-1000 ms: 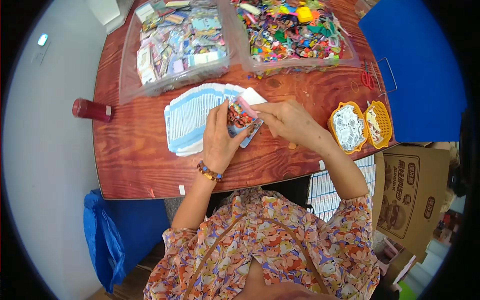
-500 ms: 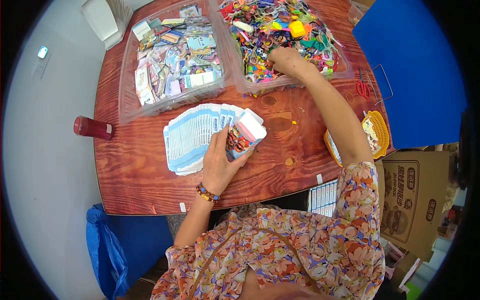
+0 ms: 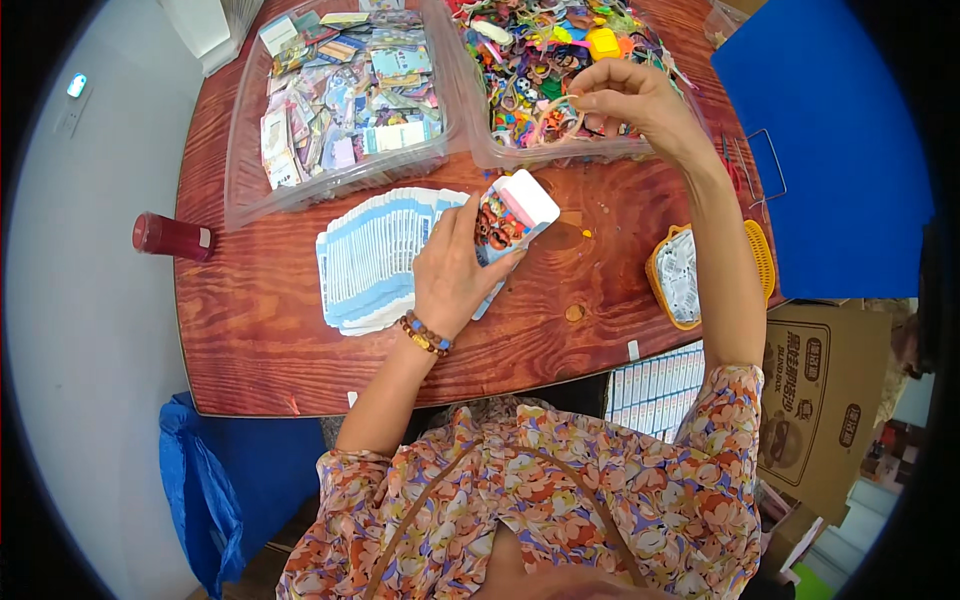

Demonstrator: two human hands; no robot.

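Note:
My left hand [image 3: 452, 265] grips a small printed cardboard box [image 3: 503, 228], whose white top flap stands open toward the upper right. Just left of it, a fanned row of flat white-and-blue boxes [image 3: 375, 262] lies on the table. My right hand [image 3: 632, 105] is raised over the near edge of a clear plastic bin [image 3: 600, 148] heaped with small colourful trinkets [image 3: 515, 75]. Between its thumb and fingers it pinches a pale, thin ring-shaped band [image 3: 556, 120], which looks like a bracelet.
A second clear bin [image 3: 240, 190] of small packets stands at the back left. A red-lidded jar [image 3: 172, 237] sits at the left edge. Yellow baskets [image 3: 660, 285] and red scissors [image 3: 735, 172] are on the right, near a blue panel [image 3: 815, 150]. A carton [image 3: 815, 400] stands below.
My right hand has come up out of the trinkets and toward the right, now with the pale band in its fingers. My left hand and the box have shifted slightly right.

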